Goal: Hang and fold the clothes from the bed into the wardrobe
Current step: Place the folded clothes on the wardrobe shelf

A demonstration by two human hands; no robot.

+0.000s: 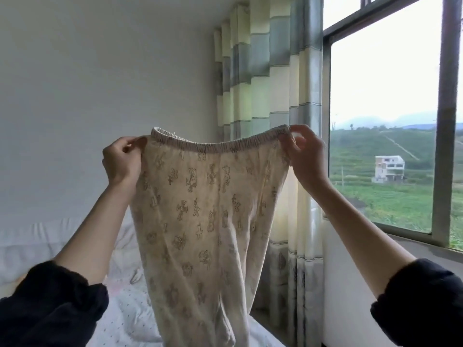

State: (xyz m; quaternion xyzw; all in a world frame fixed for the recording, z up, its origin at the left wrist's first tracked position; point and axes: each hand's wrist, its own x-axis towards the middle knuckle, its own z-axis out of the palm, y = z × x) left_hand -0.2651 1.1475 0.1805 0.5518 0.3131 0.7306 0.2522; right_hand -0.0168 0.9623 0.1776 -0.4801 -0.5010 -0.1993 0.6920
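Ahead of you, a striped curtain (270, 96) hangs beside the window (385, 116), which frames a white building (389, 169) among green fields.

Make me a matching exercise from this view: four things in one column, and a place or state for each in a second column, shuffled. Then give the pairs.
Things:
1. patterned trousers
2. left hand
3. curtain
4. bed

Places or states:
A. hangs beside the window
B. lies low, behind the hanging cloth
C. held up in the air by the waistband
D. pinches the waistband's left end

Pairs: 1-C, 2-D, 3-A, 4-B
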